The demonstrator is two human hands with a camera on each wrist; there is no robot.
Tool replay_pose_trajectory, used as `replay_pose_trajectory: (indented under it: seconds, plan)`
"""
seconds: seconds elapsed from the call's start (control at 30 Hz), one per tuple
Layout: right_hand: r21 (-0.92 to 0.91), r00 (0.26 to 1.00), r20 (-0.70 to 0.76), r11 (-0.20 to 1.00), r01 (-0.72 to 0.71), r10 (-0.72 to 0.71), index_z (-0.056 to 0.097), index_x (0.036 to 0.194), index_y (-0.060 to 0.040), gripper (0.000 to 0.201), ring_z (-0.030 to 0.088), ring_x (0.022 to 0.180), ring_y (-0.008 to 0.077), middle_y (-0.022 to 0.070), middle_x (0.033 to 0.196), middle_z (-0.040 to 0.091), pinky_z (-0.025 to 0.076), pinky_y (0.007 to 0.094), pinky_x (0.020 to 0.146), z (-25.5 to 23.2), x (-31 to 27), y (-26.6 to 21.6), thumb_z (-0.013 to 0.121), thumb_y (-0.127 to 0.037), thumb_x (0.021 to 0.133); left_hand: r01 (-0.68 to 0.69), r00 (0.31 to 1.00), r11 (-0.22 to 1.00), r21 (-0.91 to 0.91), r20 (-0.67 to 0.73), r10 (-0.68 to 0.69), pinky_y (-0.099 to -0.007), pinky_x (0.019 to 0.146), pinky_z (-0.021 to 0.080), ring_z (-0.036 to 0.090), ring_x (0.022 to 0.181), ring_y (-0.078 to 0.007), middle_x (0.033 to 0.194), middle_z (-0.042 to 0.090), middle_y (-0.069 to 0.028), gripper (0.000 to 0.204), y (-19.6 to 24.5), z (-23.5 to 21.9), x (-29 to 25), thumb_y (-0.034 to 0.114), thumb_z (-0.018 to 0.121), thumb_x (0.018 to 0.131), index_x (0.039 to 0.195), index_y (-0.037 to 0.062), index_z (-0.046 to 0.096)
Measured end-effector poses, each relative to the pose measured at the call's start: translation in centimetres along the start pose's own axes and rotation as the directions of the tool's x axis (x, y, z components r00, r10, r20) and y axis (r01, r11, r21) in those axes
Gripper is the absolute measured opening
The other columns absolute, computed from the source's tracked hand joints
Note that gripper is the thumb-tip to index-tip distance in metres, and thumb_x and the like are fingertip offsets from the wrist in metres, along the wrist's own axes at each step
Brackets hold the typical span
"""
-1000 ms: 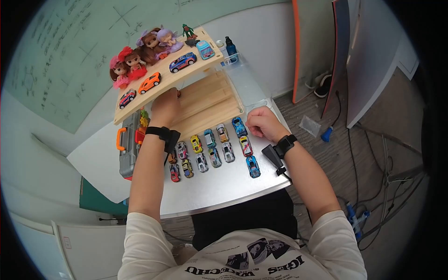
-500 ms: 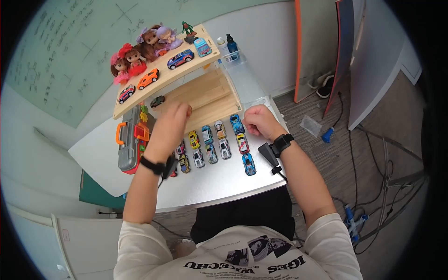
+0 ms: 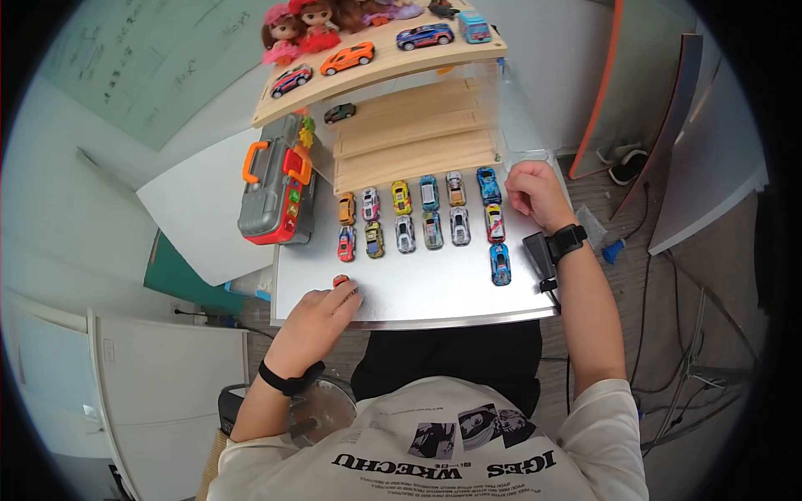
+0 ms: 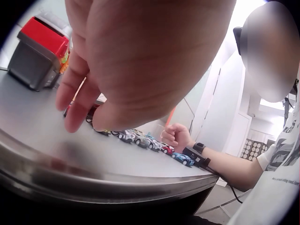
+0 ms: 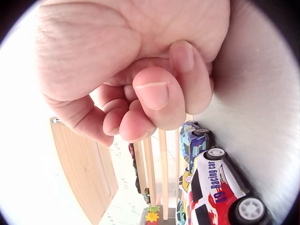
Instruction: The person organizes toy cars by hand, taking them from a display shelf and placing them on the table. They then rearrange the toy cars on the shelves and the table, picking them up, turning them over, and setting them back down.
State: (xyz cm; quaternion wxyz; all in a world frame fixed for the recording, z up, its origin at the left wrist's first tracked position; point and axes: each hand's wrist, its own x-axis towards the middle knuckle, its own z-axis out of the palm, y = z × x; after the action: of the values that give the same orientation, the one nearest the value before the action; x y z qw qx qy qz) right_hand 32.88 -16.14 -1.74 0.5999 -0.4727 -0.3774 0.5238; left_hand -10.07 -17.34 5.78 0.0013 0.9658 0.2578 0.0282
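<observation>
Near the front edge of the table, my left hand (image 3: 317,324) pinches a small orange-red toy car (image 3: 341,281), mostly covered by the fingers. In the left wrist view the fingers point down close over the metal tabletop. My right hand (image 3: 536,194) rests at the table's right side with fingers loosely curled and nothing in it. Beside it stand a blue toy car (image 3: 489,185), a white, red and yellow racing car (image 3: 495,224) and another blue car (image 3: 499,265) in a column. Several more toy cars (image 3: 404,234) form two rows to their left.
Behind the cars stands a wooden shelf (image 3: 418,159), with a dark green car (image 3: 340,113) on a lower tier. Its top board carries dolls (image 3: 316,25) and cars, among them an orange one (image 3: 347,58). A grey toy toolbox (image 3: 271,188) stands at the left.
My left hand has come from inside the shelf, over the rows, to the front left of the table with the toy car. The head view has shifted; my right hand stays beside the cars.
</observation>
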Motion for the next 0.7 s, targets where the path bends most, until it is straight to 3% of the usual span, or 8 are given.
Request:
replay_pose_trajectory:
  seconds: [0.17,0.23,0.43,0.7]
  plan:
    - [0.029,1.000,0.003,1.000,0.009,-0.010,0.059,0.066,-0.0050,0.022,0.044,0.043,0.0092,0.0039,0.058,0.056,0.032,0.0246,0.041,0.0,0.1,0.2,0.063,-0.005,0.087,-0.011,1.000,0.999,-0.031,-0.009,0.010,-0.0443,0.087,0.055,0.066,0.096,-0.0347,0.131,0.061,-0.0154,0.037,-0.2,0.4,-0.2,-0.001,0.069,0.078,0.115,0.0042,0.065]
    - [0.026,1.000,-0.004,1.000,0.009,-0.009,0.059,0.066,-0.0049,0.022,0.044,0.043,0.0092,0.0039,0.058,0.056,0.032,0.0247,0.041,-0.1,0.1,0.2,0.063,-0.006,0.087,0.098,0.995,0.991,-0.095,0.026,-0.096,-0.0441,0.087,0.055,0.065,0.096,-0.0353,0.134,0.058,-0.0172,0.037,0.2,0.1,-0.1,0.000,0.071,0.076,0.112,0.0067,0.068]
    - [0.036,1.000,-0.012,0.999,0.019,-0.019,0.059,0.066,-0.0047,0.021,0.043,0.043,0.0092,0.0041,0.057,0.056,0.032,0.0245,0.041,-0.3,0.3,0.7,0.063,-0.006,0.087,0.049,0.998,0.999,0.015,-0.048,-0.048,-0.0428,0.090,0.053,0.064,0.096,-0.0338,0.133,0.059,-0.0175,0.044,-1.1,1.4,-0.6,0.000,0.073,0.076,0.119,0.0092,0.071]
    - [0.030,1.000,-0.008,0.999,0.026,-0.026,0.062,0.069,-0.0040,0.019,0.044,0.043,0.0092,0.0045,0.057,0.057,0.033,0.0235,0.041,-0.5,0.4,0.8,0.062,-0.006,0.087,0.021,0.992,0.999,-0.024,-0.122,-0.023,-0.0433,0.093,0.052,0.064,0.103,-0.0335,0.135,0.062,-0.0181,0.046,-2.1,2.2,-0.2,0.001,0.074,0.076,0.121,0.0088,0.071]
